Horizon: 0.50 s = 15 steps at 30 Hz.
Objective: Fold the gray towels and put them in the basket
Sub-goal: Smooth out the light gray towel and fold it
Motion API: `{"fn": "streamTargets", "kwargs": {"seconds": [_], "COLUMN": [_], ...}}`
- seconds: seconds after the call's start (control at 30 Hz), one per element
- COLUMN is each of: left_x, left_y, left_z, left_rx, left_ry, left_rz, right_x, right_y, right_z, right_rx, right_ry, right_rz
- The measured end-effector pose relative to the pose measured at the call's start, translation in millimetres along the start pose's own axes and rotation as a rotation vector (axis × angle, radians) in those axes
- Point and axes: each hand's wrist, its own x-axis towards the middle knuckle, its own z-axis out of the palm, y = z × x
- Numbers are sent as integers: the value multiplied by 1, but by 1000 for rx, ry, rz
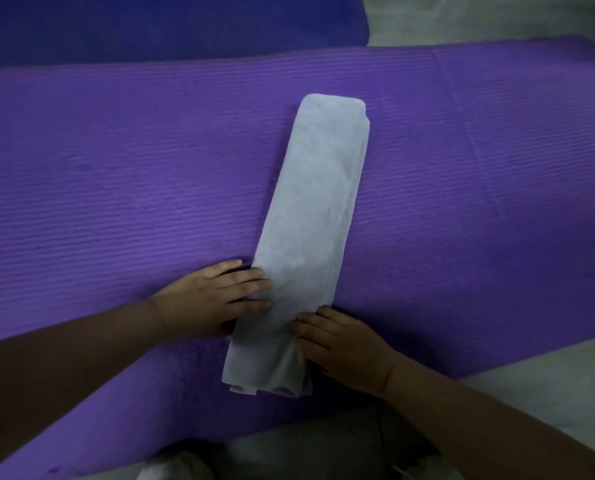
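head view, looking steeply down, close

Between your left fingers [254, 282] and your right fingers [306, 327] only the gray towel [317, 209] lies. Ahead of the fingertips and outside both hands, the purple mat [116, 202] is bare and you pass freely.

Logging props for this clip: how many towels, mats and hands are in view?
Gray towel: 1
Mats: 2 (purple mat, dark blue mat)
Hands: 2 (left hand, right hand)
Total: 5
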Motion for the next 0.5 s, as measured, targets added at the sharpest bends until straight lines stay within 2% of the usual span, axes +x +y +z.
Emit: {"fn": "streamTargets", "kwargs": {"seconds": [0.13, 0.23, 0.3, 0.4, 0.5], "left_x": [-1, 0, 8, 29, 48], "left_y": [5, 11, 15, 17, 8], "left_z": [-5, -4, -4, -19, -36], "left_rx": [-15, -148, -361, -915, -1289], "left_ry": [60, 104, 185, 377, 374], "left_rz": [-20, -152, -315, -606, -914], "right_x": [8, 11, 13, 25, 44], "right_y": [-3, -6, -7, 10, 32], "right_z": [-3, -19, -28, -37, -51], "right_rx": [141, 527, 872, 976, 1016], "right_ry": [250, 348, 437, 585, 670], "right_rz": [235, 570, 704, 921, 1093]}}
